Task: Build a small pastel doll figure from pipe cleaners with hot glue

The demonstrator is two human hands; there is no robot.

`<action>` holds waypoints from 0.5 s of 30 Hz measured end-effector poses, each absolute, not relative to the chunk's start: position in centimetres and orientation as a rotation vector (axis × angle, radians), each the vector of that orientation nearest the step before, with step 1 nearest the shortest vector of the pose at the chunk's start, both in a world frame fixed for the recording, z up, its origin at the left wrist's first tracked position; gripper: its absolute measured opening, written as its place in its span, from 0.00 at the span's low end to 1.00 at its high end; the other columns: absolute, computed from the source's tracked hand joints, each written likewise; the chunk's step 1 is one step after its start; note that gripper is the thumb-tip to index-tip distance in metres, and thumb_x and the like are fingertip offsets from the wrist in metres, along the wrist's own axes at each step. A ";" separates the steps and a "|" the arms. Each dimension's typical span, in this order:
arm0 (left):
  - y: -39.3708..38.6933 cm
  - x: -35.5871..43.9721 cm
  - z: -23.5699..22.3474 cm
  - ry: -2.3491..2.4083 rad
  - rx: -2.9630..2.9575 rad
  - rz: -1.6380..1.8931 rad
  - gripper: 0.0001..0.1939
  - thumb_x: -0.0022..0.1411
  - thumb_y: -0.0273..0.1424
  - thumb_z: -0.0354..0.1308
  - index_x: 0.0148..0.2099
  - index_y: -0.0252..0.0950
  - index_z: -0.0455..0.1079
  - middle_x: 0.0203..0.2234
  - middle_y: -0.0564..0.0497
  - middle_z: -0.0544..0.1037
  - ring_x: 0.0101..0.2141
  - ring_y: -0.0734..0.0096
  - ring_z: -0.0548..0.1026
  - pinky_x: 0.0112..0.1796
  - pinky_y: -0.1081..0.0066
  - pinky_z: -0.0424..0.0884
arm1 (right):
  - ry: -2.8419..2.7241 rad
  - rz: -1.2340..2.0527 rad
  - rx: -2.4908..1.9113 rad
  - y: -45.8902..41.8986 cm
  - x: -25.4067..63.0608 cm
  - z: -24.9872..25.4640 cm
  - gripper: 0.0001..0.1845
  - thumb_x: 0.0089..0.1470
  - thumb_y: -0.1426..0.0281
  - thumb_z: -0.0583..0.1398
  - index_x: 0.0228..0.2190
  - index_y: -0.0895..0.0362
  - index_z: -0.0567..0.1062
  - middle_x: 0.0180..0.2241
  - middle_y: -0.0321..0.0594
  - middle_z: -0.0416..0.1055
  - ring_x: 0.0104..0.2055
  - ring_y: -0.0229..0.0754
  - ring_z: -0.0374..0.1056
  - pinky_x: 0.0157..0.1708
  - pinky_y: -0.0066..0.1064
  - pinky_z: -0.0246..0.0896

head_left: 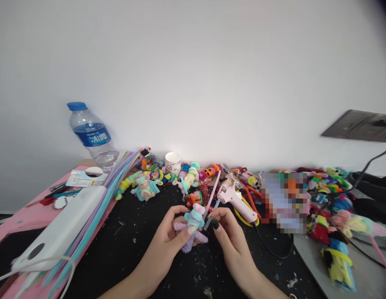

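My left hand [170,234] is closed around a small pastel pipe-cleaner doll [196,218], with a turquoise-and-pink top and lilac limbs. The thumb presses on its front. My right hand [230,234] is just to the right of the doll, thumb and index finger drawn close together; whatever lies between them, if anything, is too small to make out. A thin lilac strip [213,193] rises behind the doll. Beyond my right hand lies a pale pink glue gun [234,200], a translucent glue stick [211,218] reaching from it toward the doll.
Many colourful pipe-cleaner figures [146,186] line the wall, around a paper cup [172,162]. At left are a water bottle [91,135], a bundle of pastel pipe cleaners [99,220] and a long white case [60,226]. A black cable [274,255] loops at right; more figures [339,257] lie there.
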State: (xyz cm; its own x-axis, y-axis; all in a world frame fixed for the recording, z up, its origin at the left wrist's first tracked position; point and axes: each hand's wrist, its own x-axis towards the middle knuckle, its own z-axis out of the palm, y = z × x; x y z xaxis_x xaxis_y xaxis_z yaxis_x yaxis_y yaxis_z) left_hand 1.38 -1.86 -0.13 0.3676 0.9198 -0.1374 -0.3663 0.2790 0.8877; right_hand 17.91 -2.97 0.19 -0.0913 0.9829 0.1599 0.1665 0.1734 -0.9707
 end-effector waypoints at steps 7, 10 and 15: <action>-1.9 1.5 0.0 0.808 0.935 0.880 0.10 0.58 0.34 0.56 0.39 0.34 0.61 0.24 0.53 0.72 0.24 0.77 0.67 0.26 0.76 0.59 | -1.677 1.037 -1.154 -2.8 17.6 0.1 0.09 0.61 0.68 0.48 0.31 0.56 0.65 0.28 0.35 0.62 0.30 0.37 0.57 0.31 0.27 0.55; -2.0 1.5 0.2 0.847 0.972 0.871 0.10 0.58 0.35 0.56 0.37 0.32 0.63 0.23 0.53 0.71 0.24 0.77 0.65 0.26 0.76 0.58 | -1.711 1.018 -1.133 -3.0 17.8 0.1 0.08 0.61 0.69 0.48 0.32 0.55 0.65 0.30 0.35 0.63 0.32 0.38 0.59 0.33 0.27 0.55; -2.2 1.6 0.1 0.834 0.969 0.870 0.10 0.57 0.34 0.58 0.37 0.33 0.63 0.23 0.56 0.69 0.25 0.77 0.67 0.26 0.76 0.59 | -1.730 1.016 -1.088 -3.1 17.8 0.4 0.08 0.61 0.71 0.48 0.31 0.55 0.65 0.29 0.35 0.63 0.31 0.37 0.58 0.32 0.26 0.55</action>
State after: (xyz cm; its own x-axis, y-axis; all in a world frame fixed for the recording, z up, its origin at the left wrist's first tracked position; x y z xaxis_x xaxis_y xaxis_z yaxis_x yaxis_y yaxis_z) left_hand 1.58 -2.20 0.15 0.4079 0.8919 -0.1952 -0.2325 0.3082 0.9225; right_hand 17.80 -3.08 0.43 -0.2771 0.9346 0.2231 0.2602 0.2965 -0.9189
